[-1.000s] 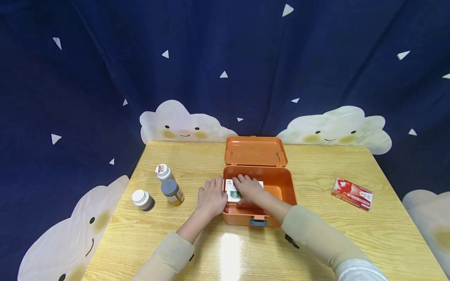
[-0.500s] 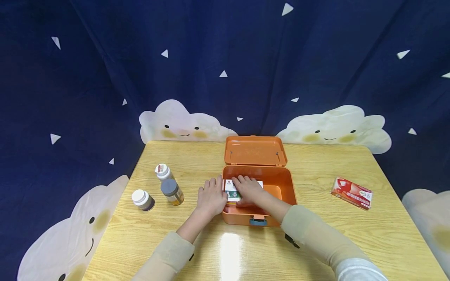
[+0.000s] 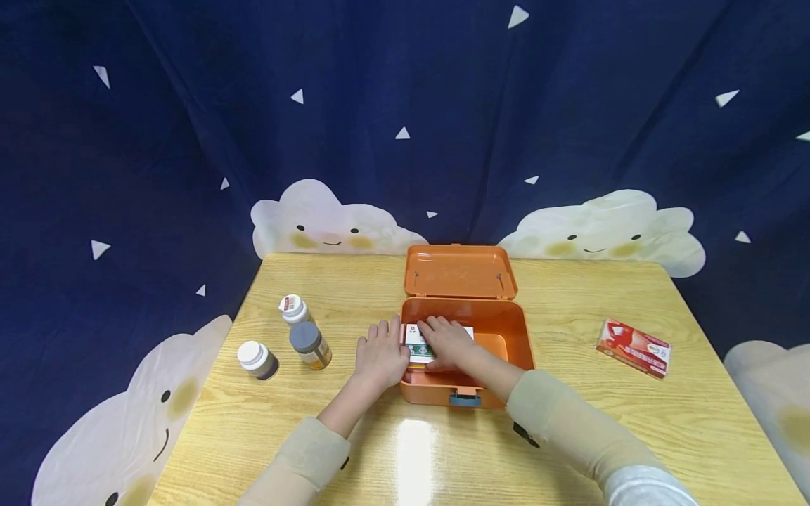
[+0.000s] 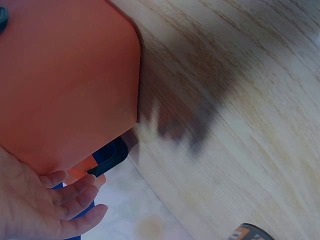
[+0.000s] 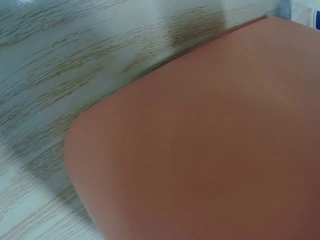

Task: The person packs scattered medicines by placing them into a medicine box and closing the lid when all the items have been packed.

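Observation:
An orange case [image 3: 468, 397] stands with its lid [image 3: 460, 270] folded back. Inside, at the left, lies a white and green medicine box [image 3: 418, 346], with an orange-red edge showing beneath its near side. My right hand [image 3: 451, 344] reaches into the case and holds this box, fingers over its far part and thumb by the near edge. My left hand [image 3: 380, 357] lies along the case's left wall, thumb at the rim by the box. The left wrist view shows the left fingers [image 4: 75, 197] loosely extended beside the wall; the right wrist view shows only the case's outside [image 5: 200, 140].
Left on the wooden table [image 3: 354, 281] stand a white bottle [image 3: 297, 311], a grey-capped bottle [image 3: 310, 346] and a white-capped dark bottle [image 3: 258, 360]. A red medicine box [image 3: 634, 348] lies at the right. A blue curtain [image 3: 443, 105] hangs behind.
The white and green box has shifted slightly under my right hand, and more of its near side shows. Both hands stay almost where they were.

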`<state>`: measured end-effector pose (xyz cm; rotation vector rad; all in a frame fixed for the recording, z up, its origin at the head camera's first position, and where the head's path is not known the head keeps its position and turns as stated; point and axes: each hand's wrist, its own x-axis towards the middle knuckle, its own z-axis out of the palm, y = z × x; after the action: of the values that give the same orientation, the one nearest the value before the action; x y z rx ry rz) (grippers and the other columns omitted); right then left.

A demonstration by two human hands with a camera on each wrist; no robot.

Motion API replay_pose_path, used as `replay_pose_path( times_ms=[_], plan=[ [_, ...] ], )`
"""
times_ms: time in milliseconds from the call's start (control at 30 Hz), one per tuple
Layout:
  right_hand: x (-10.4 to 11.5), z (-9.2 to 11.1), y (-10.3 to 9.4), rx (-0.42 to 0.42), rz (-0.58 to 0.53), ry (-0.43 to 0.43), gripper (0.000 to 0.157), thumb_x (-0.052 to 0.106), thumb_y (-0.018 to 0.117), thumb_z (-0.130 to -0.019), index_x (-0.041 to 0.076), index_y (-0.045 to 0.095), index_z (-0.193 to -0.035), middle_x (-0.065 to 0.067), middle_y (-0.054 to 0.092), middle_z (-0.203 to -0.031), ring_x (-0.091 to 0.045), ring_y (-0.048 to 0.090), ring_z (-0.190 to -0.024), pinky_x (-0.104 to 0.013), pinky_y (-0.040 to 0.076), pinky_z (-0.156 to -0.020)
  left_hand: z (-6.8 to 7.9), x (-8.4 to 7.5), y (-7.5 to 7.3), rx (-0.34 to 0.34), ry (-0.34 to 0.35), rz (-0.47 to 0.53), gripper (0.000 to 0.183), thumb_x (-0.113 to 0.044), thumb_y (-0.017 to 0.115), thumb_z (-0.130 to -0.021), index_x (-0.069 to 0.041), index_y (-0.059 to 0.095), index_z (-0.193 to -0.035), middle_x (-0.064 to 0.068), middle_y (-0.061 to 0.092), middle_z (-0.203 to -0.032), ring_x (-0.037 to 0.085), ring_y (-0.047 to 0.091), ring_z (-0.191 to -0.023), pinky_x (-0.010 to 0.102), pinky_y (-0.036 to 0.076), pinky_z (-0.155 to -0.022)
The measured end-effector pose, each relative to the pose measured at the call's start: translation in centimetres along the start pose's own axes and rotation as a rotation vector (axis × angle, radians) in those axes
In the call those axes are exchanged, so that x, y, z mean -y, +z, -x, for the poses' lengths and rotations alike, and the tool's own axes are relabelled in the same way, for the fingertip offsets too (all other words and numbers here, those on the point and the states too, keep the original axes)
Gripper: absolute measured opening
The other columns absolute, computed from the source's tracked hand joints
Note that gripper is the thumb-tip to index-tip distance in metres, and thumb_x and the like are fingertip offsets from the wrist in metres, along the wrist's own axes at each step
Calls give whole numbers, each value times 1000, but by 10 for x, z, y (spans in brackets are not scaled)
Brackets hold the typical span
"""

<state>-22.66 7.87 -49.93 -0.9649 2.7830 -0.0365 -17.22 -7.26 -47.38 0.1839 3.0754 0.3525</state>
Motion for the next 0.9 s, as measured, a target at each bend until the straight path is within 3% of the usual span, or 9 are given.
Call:
replay_pose_path(
  times_ms=[467, 733, 900],
  plan=[
    [-2, 4, -4, 26, -5, 1, 92, 50, 74, -68, 9, 34, -140, -12, 43, -132, -31, 42, -118, -48, 35, -96, 0, 0, 0, -5, 3, -3, 54, -27, 48, -86, -5, 36, -134, 13, 49, -113, 30, 45, -103, 46, 40, -79],
    [0, 12, -23, 41, -35, 3, 88, 44, 74, -70, 12, 33, -142, -10, 43, -134, -30, 41, -121, -50, 33, -98, 0, 0, -1, 6, 1, -1, 54, -27, 46, -86, -5, 35, -134, 14, 48, -114, 30, 45, -104, 46, 39, -79],
    [-1, 21, -33, -3, -52, -27, 82, 41, 74, -72, 14, 36, -140, -10, 43, -135, -30, 41, -122, -50, 32, -98, 1, 0, -1, -5, 5, 5, 54, -27, 46, -85, -5, 35, -134, 13, 49, -113, 29, 45, -103, 45, 40, -78]
  ],
)
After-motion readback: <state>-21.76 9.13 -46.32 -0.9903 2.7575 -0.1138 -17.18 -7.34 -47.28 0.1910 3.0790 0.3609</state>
